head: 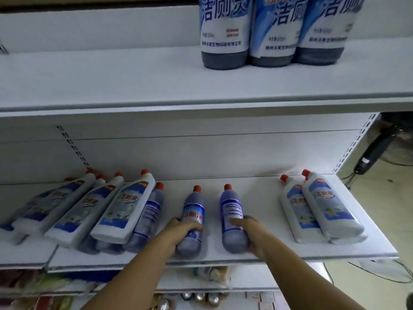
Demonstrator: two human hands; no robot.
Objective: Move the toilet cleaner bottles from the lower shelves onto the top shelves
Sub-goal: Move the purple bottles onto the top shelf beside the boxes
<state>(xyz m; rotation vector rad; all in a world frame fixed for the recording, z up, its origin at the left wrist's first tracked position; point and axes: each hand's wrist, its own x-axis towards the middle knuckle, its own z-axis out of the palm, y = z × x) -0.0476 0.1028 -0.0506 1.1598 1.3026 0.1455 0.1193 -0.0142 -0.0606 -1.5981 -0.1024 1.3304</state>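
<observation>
- Both bare forearms reach up from the bottom edge, converging on the middle of the lower shelf (263,222).
- The left hand (178,230) is wrapped around the lower half of the left purple bottle (193,209). Its fingers (195,227) curl across the front of the label.
- The right hand (251,232) grips the right purple bottle (231,205) from its right side, fingers (237,221) laid over the bottom of the label.
- Each held bottle is slim, with translucent purple-blue contents, a red cap and a blue-and-white label. The left one shows its printed front, the right one its text panel.
- The two bottles are close together but apart. Whether their bases touch the shelf I cannot tell.
- A third purple bottle (148,215) stands just left of the left hand, against a row of white red-capped bottles (125,206).
- A pair of white bottles (330,206) stands well to the right on the same shelf.
- On the top shelf (111,81), three tall labelled bottles (276,34) with dark liquid stand side by side at the right, touching.
</observation>
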